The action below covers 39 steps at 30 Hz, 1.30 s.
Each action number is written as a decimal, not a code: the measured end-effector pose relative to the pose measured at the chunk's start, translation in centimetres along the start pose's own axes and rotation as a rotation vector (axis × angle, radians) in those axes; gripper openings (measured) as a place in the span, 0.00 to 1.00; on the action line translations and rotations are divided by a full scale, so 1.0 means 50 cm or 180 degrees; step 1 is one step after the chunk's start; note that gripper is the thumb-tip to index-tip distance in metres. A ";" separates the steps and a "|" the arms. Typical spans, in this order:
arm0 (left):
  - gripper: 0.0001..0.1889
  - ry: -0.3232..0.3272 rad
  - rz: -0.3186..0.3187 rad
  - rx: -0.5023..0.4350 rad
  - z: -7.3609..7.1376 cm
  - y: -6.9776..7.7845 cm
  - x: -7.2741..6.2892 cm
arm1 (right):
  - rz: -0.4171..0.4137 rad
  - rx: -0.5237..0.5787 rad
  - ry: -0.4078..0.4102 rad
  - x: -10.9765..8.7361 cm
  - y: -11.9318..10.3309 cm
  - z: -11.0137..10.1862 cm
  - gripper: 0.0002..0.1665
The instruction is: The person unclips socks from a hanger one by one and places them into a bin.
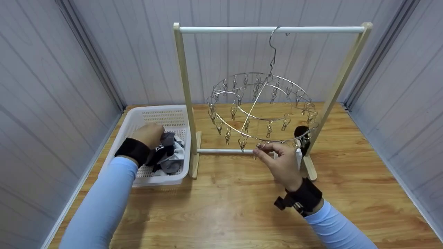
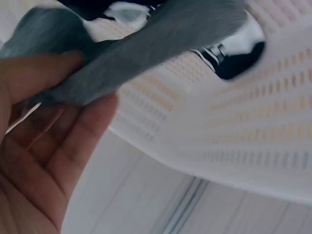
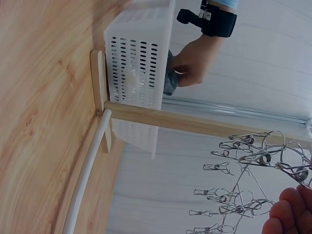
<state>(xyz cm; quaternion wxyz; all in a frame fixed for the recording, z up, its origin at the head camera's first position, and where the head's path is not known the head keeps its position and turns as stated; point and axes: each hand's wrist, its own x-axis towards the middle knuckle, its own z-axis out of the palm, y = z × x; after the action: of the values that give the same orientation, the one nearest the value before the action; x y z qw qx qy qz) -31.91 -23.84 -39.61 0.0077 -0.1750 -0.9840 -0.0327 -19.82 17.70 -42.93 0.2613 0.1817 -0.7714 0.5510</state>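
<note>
My left hand (image 1: 149,135) is over the white perforated basket (image 1: 159,181), pinching a grey sock (image 2: 165,44) between thumb and fingers. More socks (image 1: 170,166) in grey, black and white lie in a heap inside the basket. My right hand (image 1: 282,162) is at the near edge of a round wire sock hanger (image 1: 252,109), where thumb and forefinger pinch one of its metal clips (image 1: 255,156). Several other clips (image 1: 269,129) dangle from the rings. A black and white sock (image 1: 301,135) hangs at the hanger's right side, partly behind my right hand.
The hanger hooks onto the white top bar (image 1: 221,30) of a rack with wooden posts (image 1: 185,76). A lower white bar (image 1: 221,151) joins the rack's feet. The basket stands against the left foot, on a wood-grain surface (image 1: 221,211) with pale panels (image 1: 138,52) around.
</note>
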 end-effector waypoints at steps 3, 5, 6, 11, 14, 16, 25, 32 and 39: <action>0.04 -0.0179 -0.0021 -0.0076 0.008 0.014 0.008 | -0.0046 -0.0011 0.0002 0.001 -0.001 0.000 0.05; 0.05 -0.0305 -0.0066 -0.0096 0.012 0.024 0.012 | -0.0030 0.0020 -0.0010 0.002 -0.002 0.000 0.04; 0.05 -0.0381 -0.0082 -0.0100 0.015 0.027 0.014 | -0.0013 0.0035 -0.0018 0.002 -0.003 0.000 0.04; 0.06 -0.0901 -0.0251 -0.0153 0.018 0.046 0.017 | 0.0073 0.0061 -0.0022 0.003 -0.005 -0.002 0.04; 0.04 -0.1184 -0.0313 -0.0217 0.016 0.055 0.014 | 0.0097 0.0041 -0.0020 0.003 -0.004 -0.002 0.05; 0.03 -0.1300 -0.0299 -0.0237 0.015 0.059 0.011 | 0.0104 0.0028 -0.0026 0.003 -0.003 -0.002 0.05; 0.10 -0.1389 -0.0327 -0.0407 0.007 0.056 0.004 | 0.0027 -0.0001 -0.0044 0.005 -0.003 -0.001 0.04; 0.12 -0.1050 -0.0054 -0.0402 -0.023 0.080 0.006 | -0.0087 0.0047 -0.0072 0.005 0.001 -0.006 0.05; 0.12 -0.0247 0.0194 -0.0395 -0.069 0.138 -0.016 | 0.0028 0.0035 -0.0131 0.007 -0.005 -0.015 0.04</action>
<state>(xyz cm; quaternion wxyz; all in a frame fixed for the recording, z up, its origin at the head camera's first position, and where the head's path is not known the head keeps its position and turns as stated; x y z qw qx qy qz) -28.77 -17.91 -35.75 -0.0403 -0.2062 -0.9738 -0.0866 -19.78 18.34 -42.34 0.2420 0.1910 -0.7744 0.5525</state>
